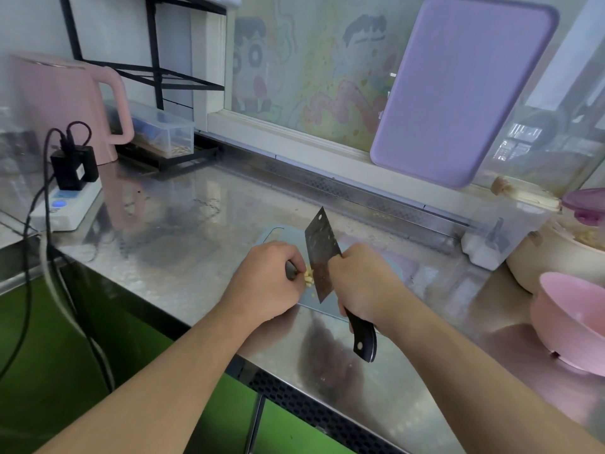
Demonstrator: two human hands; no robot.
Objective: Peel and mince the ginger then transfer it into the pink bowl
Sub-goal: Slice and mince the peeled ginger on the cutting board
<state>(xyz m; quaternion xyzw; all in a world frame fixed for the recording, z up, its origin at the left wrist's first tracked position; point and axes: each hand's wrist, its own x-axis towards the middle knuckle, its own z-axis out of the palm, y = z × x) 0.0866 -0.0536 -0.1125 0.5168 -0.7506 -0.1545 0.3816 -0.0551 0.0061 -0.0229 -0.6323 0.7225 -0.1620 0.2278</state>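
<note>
Pale yellow ginger pieces lie on a thin grey cutting mat on the steel counter. My left hand sits with curled fingers against the ginger, holding it in place. My right hand grips the black handle of a cleaver. Its blade stands on edge right beside the ginger, tip pointing away from me. The pink bowl stands at the right edge of the counter, tilted toward me and apparently empty.
A purple board leans on the window ledge. A clear container, a cream pot and a purple lid crowd the right. A pink kettle and a power strip with cables stand left.
</note>
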